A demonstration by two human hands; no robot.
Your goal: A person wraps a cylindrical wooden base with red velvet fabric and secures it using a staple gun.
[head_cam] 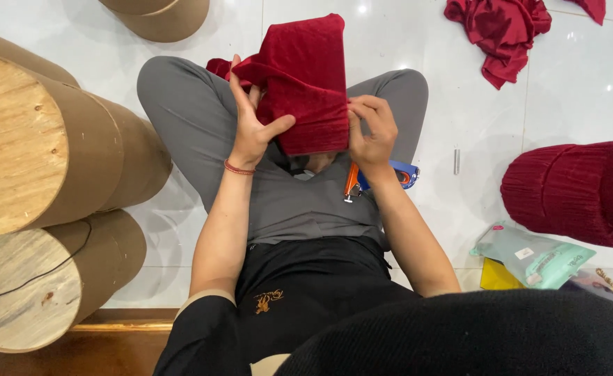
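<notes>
both hands (250,125) gripping red velvet cloth (305,83)

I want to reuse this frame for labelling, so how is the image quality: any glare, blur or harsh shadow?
Head view: sharp overall, with no motion blur on the left hand, the right hand or the red velvet cloth; small ceiling-light glints on the glossy white floor tiles; soft, even shadows; the dark garment at the bottom edge is close and slightly soft.

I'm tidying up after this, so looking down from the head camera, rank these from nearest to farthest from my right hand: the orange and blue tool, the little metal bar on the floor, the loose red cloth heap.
From the right hand:
1. Orange and blue tool, on the lap just below it.
2. Metal bar, on the tiles to its right.
3. Loose red cloth heap, top right, farthest.
</notes>
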